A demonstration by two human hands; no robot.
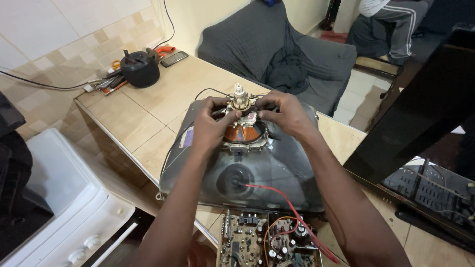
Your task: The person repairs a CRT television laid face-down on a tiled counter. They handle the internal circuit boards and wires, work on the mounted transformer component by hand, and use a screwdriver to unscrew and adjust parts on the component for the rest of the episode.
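A grey picture tube (277, 168) lies face down on the wooden table (163, 104). Its neck (241, 94) points up, ringed by a copper-wound deflection yoke (244, 133). My left hand (210, 123) grips the yoke's left side at the neck. My right hand (287, 113) holds the right side of the same collar. A red wire (292, 207) runs from a suction cap (236, 179) on the tube down to a circuit board (267, 242) at the near edge.
A round black object (140, 69), tools (106, 84) and a phone (174, 59) sit at the table's far corner. A dark sofa (277, 44) stands behind, with a seated person (391, 24) farther back. A white appliance (64, 198) is at left, a black television casing (420, 123) at right.
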